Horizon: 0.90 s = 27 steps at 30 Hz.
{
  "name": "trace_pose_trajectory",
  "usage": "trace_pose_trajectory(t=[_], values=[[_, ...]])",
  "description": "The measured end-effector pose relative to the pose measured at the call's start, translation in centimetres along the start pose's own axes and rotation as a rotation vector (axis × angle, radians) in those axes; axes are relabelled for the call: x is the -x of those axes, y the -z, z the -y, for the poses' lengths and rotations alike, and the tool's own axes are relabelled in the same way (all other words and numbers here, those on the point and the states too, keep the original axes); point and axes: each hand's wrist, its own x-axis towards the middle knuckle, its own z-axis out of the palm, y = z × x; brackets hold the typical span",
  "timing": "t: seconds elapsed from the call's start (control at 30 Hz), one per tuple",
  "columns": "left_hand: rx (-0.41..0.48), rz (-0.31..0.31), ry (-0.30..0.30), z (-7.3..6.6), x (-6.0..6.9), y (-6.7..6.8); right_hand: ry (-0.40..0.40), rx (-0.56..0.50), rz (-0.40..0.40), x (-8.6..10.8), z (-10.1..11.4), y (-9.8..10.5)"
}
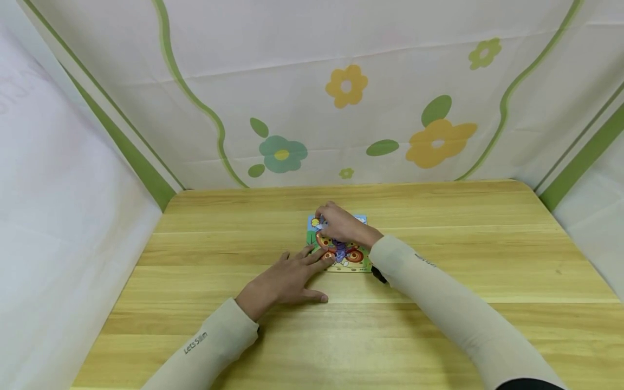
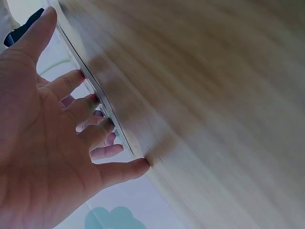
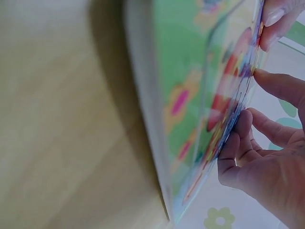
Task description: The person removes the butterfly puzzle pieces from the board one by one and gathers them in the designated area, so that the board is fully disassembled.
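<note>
A colourful butterfly picture board [image 1: 358, 259] lies flat on the wooden table [image 1: 468, 260]. From its lower left, my left hand [image 1: 291, 279] reaches in with spread fingers, their tips resting on the board's left part and the thumb out over the wood. My right hand [image 1: 340, 223] is over the upper left of the board, fingers bent and tips down. In the right wrist view, the thumb and fingertips of my right hand [image 3: 267, 148] touch the printed face [image 3: 181, 109], set apart from each other. Whether a small piece lies under them is hidden. In the left wrist view, my left hand [image 2: 57, 133] shows its palm.
Behind the table hangs a white cloth [image 1: 292, 65] printed with flowers and green lines. White cloth also stands at the left [image 1: 63, 216] and right sides. Both forearms wear light sleeves, and the right one crosses the table's right half.
</note>
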Motion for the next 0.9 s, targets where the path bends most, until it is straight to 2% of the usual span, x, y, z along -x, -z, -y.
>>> trace_pose_trajectory(t=[0.33, 0.53, 0.9], values=[[0.011, -0.006, -0.005, 0.1, 0.04, -0.01, 0.025, 0.003, 0.005, -0.09, -0.04, -0.12], [0.015, -0.002, -0.005, 0.04, 0.05, 0.02, -0.007, -0.025, -0.01, 0.18, -0.13, 0.13], [0.015, -0.002, 0.001, -0.02, 0.15, -0.01, 0.001, -0.019, -0.006, 0.02, -0.04, 0.09]])
